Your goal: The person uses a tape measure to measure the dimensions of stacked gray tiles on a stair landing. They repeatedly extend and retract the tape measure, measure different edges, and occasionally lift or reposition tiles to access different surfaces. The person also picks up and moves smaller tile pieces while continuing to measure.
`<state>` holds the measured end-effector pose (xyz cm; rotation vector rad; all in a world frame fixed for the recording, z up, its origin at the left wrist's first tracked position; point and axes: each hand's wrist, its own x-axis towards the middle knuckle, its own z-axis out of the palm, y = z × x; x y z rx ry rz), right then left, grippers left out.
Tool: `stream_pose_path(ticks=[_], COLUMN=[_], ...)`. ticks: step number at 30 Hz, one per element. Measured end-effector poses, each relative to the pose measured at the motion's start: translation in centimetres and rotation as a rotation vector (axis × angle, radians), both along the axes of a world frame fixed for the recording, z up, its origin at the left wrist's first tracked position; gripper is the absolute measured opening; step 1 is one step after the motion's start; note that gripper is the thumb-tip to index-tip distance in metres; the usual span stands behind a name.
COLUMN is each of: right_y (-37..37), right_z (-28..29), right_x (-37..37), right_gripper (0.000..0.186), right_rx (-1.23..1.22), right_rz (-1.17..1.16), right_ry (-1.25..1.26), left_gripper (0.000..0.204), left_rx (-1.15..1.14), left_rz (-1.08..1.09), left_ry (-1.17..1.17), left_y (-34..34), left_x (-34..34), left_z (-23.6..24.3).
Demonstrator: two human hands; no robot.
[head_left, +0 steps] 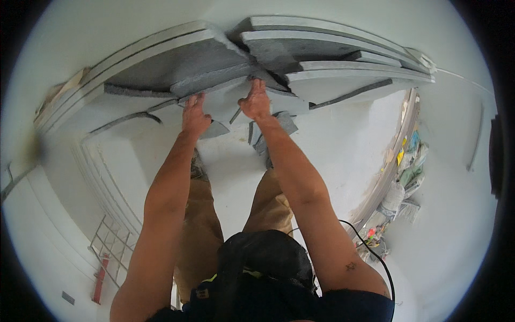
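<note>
Both my arms reach forward to a broken grey board piece [212,79] with a rough top edge, leaning among larger boards. My left hand [196,115] grips its near edge, fingers over the top and thumb to the side. Close by on the right, my right hand [256,100] has its fingers over the same edge, near a jagged break; its fingertips are partly hidden. Behind stand large grey boards with pale edges, one stack on the left [155,61] and another on the right [300,51]. A dark crack separates the stacks.
Broken grey offcuts [284,123] lie on the pale floor [332,155] near my feet. Dark strips [354,92] rest against the boards. Bags and rubbish [402,188] line the right side beyond a ledge. A metal rack [110,241] stands at lower left; a black cable [375,255] hangs by my right arm.
</note>
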<state>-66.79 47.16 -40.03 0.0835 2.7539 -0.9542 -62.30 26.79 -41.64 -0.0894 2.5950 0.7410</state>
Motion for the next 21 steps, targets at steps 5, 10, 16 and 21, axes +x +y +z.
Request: stream_pose_path(ticks=[5,10,16,21], right_y=[1.5,0.8,1.7,1.2], right_z=[-0.8,-2.9,-3.3,-1.7], right_x=[-1.1,-0.4,0.7,1.8], right_gripper=[0.072,0.072,0.074,0.068], right_rx=[0.014,0.229,0.208,0.203], right_rz=[0.074,0.087,0.074,0.051], right_ry=[-0.191,-0.041,-0.237,-0.100], left_gripper=[0.068,0.051,0.044,0.042], left_rx=[-0.034,-0.124,-0.222,-0.199], left_rz=[-0.041,0.323,0.095,0.066], left_ry=[0.006,0.061,0.082,0.145], left_y=[-1.2,-1.9,-3.1,-3.5], left_x=[-1.2,-0.8,0.3,0.6], left_z=[-0.6,-3.1,-3.5,-3.0])
